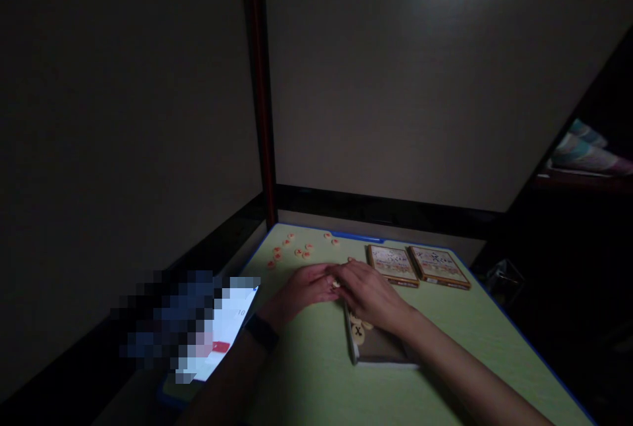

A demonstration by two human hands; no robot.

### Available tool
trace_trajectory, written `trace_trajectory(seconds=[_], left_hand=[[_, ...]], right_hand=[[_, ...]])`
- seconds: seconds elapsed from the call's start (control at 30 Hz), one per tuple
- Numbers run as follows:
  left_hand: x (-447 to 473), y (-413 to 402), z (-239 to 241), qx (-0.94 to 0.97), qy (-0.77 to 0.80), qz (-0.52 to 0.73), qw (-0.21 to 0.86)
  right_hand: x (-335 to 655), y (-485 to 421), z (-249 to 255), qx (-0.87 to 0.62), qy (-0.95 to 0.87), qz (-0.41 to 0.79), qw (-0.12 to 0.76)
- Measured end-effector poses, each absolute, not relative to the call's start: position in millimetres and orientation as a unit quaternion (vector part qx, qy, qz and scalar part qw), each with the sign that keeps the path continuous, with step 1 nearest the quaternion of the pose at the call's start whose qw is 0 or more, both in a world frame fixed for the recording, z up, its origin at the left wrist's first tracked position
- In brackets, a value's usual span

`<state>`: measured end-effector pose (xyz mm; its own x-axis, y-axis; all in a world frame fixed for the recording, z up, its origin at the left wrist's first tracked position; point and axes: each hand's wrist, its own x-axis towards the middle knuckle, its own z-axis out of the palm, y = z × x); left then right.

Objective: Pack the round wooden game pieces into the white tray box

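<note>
My left hand [309, 285], with a dark band on its wrist, is closed around a small pale Chinese chess piece [336, 284]. Against it, my right hand [364, 289] bends its fingers over the same piece, so its fingertips are partly hidden. Below the right hand lies an open shallow box [383, 347] with a brown inside. Several round chess pieces [358, 332] with dark marks lie at the box's left side, some covered by the hand. Beyond my left hand, several discs with red marks [299, 252] are scattered on the tabletop.
Two flat printed boxes [393, 263] [439, 266] lie side by side at the back right of the green table [306, 380], which has a blue edge. At the left is a lit screen [222, 334], partly pixelated. Walls [386, 96] stand behind and to the left.
</note>
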<state>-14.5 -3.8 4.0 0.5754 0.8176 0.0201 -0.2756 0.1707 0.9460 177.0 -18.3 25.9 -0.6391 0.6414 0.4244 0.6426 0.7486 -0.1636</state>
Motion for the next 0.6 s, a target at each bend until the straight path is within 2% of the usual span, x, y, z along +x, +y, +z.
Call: trace_trajectory(seconds=[0.13, 0.37, 0.5, 0.6], left_hand=[[-13.0, -0.8, 1.2, 0.535, 0.301, 0.409, 0.676], [-8.2, 2.8, -9.7, 0.709, 0.43, 0.407, 0.382], [-6.2, -2.2, -15.2, 0.777, 0.459, 0.356, 0.243], [-6.3, -3.6, -15.3, 0.789, 0.475, 0.337, 0.194]], right_hand=[[200.3, -39.2, 37.6, -0.406, -0.884, 0.042, 0.227], [239.5, -81.9, 30.4, -0.516, -0.842, 0.13, 0.089], [235.7, -83.5, 13.1, -0.52, -0.843, 0.13, 0.057], [232.1, -81.9, 8.4, -0.51, -0.848, 0.134, 0.059]])
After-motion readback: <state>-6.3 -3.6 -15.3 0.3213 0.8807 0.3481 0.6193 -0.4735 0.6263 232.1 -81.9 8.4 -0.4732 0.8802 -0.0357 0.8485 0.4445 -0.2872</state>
